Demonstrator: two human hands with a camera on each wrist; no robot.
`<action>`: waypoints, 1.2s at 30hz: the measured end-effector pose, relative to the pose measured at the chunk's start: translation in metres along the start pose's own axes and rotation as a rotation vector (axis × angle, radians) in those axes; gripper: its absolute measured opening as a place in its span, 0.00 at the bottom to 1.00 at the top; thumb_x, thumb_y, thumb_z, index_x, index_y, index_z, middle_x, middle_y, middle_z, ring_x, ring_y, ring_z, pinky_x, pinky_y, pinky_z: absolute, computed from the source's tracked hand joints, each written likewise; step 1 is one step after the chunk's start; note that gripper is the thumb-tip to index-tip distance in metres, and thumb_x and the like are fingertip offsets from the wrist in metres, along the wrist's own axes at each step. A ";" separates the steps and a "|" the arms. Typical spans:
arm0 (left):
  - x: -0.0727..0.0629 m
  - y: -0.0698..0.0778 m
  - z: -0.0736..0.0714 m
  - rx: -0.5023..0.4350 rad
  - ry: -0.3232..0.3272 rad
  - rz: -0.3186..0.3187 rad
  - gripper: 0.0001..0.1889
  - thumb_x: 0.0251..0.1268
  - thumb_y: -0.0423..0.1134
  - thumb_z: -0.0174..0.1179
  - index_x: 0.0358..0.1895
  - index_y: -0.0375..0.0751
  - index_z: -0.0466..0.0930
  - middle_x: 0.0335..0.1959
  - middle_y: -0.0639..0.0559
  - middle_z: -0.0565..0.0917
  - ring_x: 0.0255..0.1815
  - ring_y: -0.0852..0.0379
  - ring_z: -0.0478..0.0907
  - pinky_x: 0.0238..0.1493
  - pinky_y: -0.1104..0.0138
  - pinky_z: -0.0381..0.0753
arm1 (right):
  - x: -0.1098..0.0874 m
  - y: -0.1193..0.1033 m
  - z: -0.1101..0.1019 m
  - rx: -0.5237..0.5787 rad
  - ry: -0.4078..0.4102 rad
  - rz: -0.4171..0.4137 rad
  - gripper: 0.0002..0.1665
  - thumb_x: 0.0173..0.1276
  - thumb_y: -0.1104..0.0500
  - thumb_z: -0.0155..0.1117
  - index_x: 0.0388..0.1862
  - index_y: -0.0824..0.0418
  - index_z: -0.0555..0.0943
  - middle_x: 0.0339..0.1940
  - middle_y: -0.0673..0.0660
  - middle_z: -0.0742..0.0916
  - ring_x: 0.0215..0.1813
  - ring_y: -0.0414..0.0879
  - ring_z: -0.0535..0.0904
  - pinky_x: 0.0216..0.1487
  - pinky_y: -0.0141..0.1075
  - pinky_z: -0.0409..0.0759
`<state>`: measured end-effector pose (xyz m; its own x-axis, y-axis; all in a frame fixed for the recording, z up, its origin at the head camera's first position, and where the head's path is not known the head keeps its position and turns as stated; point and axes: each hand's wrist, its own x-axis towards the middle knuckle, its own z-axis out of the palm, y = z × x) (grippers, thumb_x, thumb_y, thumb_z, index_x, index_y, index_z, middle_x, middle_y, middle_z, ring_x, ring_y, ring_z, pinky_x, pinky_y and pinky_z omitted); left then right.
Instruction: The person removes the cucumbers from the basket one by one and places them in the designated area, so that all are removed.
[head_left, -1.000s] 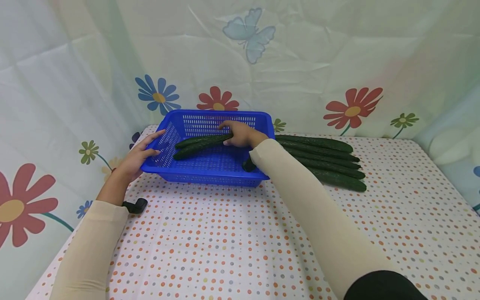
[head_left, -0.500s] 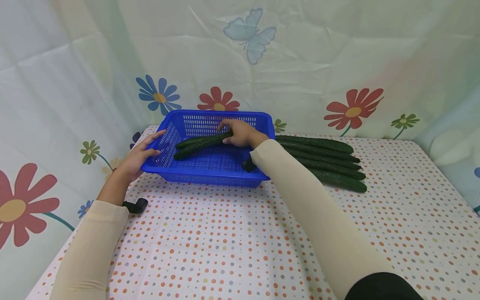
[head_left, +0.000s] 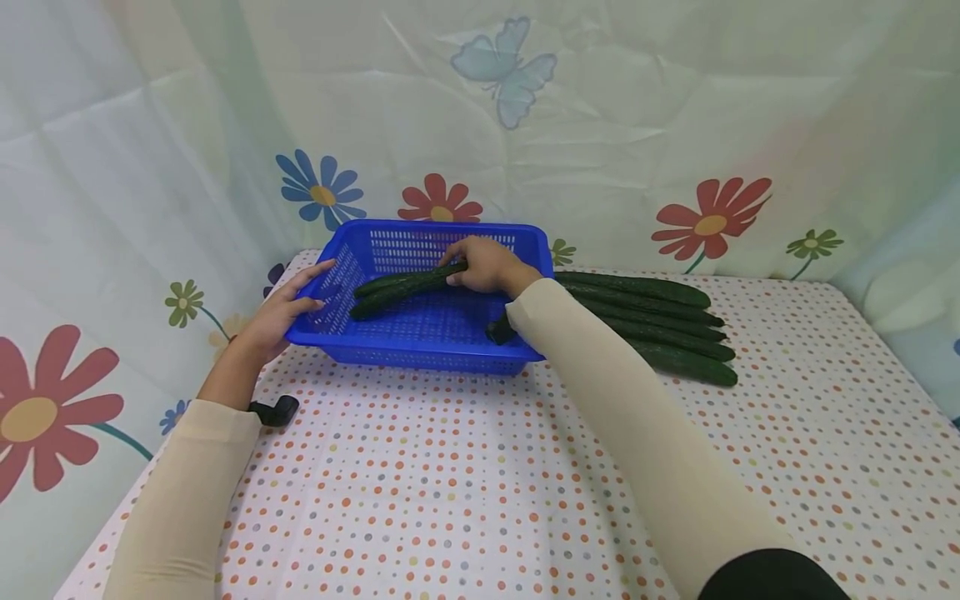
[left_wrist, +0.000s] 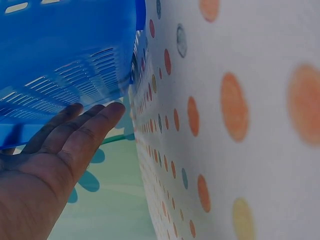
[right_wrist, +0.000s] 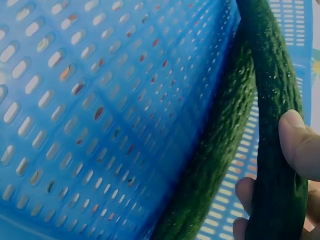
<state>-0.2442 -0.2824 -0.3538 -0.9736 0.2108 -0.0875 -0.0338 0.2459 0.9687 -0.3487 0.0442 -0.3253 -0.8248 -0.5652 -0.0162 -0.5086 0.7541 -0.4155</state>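
Inside the blue plastic basket [head_left: 431, 354] lie two long dark green cucumbers. My right hand [head_left: 483, 265] reaches into it and grips one cucumber [right_wrist: 275, 100] near its right end, thumb on one side and fingertips on the other. This cucumber slants over the second cucumber [right_wrist: 220, 135], which rests along the basket's far side. My left hand [head_left: 281, 308] holds the basket's left end, with thumb and index finger over the rim. In the left wrist view, its other fingers [left_wrist: 82, 135] stretch along the outside of the basket wall.
Several more cucumbers [head_left: 675, 333] lie side by side on the table just right of the basket, partly hidden by the right sleeve. A polka-dot cloth [head_left: 420, 483] covers the table. Behind hangs a flowered curtain [head_left: 600, 125].
Both hands, the basket and the cucumbers keep nearly the same places. The whole head view has shifted very slightly.
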 end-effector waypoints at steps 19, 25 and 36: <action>0.004 0.001 0.004 -0.009 0.000 -0.016 0.34 0.75 0.34 0.43 0.78 0.68 0.50 0.82 0.44 0.39 0.78 0.29 0.50 0.63 0.40 0.67 | -0.015 -0.007 -0.013 -0.014 0.077 -0.043 0.18 0.70 0.52 0.62 0.58 0.48 0.81 0.58 0.54 0.84 0.60 0.50 0.78 0.64 0.50 0.75; 0.006 0.001 0.005 0.000 0.001 -0.013 0.34 0.74 0.34 0.44 0.78 0.68 0.50 0.82 0.45 0.39 0.78 0.29 0.50 0.63 0.40 0.68 | -0.024 -0.005 -0.018 0.039 0.101 -0.041 0.18 0.71 0.51 0.62 0.58 0.46 0.81 0.59 0.53 0.83 0.61 0.50 0.77 0.62 0.50 0.76; 0.006 0.001 0.004 -0.003 0.006 -0.008 0.34 0.74 0.33 0.44 0.78 0.68 0.51 0.82 0.46 0.38 0.78 0.29 0.50 0.64 0.39 0.66 | -0.043 -0.005 -0.030 0.143 0.155 -0.046 0.18 0.72 0.53 0.61 0.59 0.50 0.81 0.61 0.55 0.81 0.62 0.51 0.75 0.60 0.49 0.77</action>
<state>-0.2493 -0.2768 -0.3545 -0.9745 0.2035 -0.0944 -0.0427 0.2449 0.9686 -0.3178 0.0751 -0.2951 -0.8352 -0.5315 0.1413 -0.5156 0.6675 -0.5372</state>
